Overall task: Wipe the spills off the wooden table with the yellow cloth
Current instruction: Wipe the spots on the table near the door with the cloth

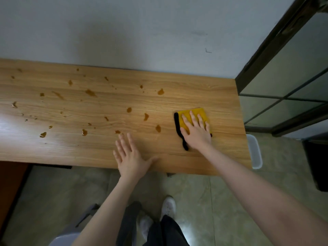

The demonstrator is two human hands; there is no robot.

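Note:
A yellow cloth point(199, 113) with a black edge lies flat on the right part of the wooden table point(204, 89). My right hand point(196, 132) presses on it with straight, spread fingers and covers its near half. Brown spills point(160, 91) dot the table from the cloth's left side to the far left; the closest drops point(158, 128) sit just left of the cloth. My left hand point(130, 157) rests flat on the table near its front edge, fingers spread, holding nothing.
A grey wall runs along the table's far side. A dark-framed glass door point(287, 77) stands at the right. A white plastic bin point(255, 151) sits on the floor by the table's right end, a dark bin point(317, 164) further right. My legs and shoes are below.

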